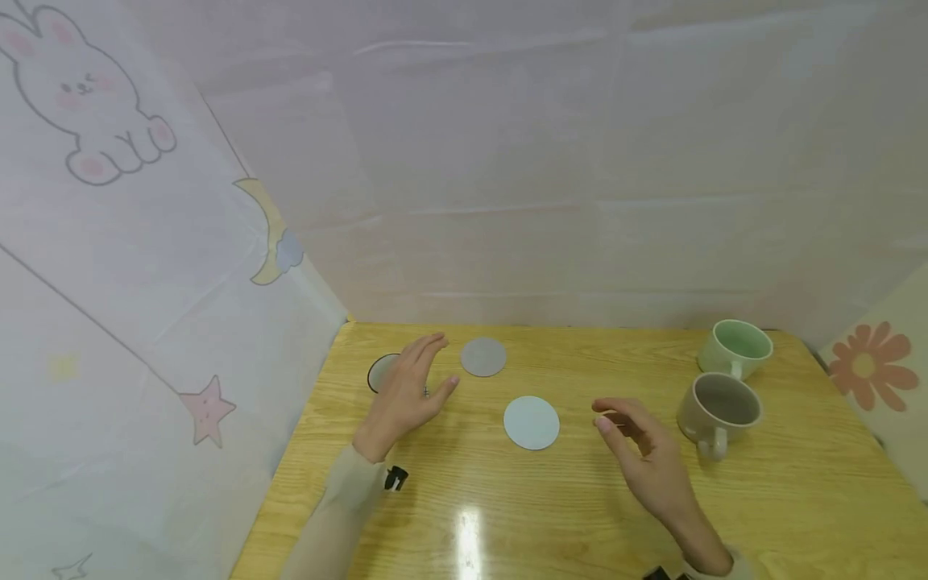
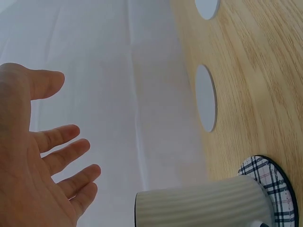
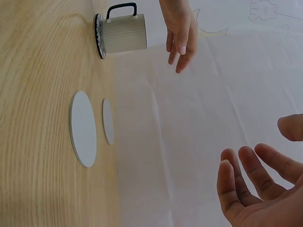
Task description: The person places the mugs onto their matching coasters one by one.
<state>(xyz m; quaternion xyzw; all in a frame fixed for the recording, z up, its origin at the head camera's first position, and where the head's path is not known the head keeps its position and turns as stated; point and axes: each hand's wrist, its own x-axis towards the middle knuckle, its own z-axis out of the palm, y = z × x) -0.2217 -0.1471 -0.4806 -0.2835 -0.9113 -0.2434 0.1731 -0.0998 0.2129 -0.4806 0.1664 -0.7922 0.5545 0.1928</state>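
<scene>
The left hand (image 1: 408,388), thumb wide of its fingers, hovers with the ribbed mug (image 2: 203,204) at ten o'clock, while the right hand (image 1: 647,461), loosely curved, thumb apart, has the grey mug (image 1: 696,419) at two.

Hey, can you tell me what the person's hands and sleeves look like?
The left hand and right hand are bare, with no gloves or rings visible. The left sleeve is long and pale cream; a small black fitting with a whitish mark sits at its cuff. Only the pale right cuff shows.
</scene>
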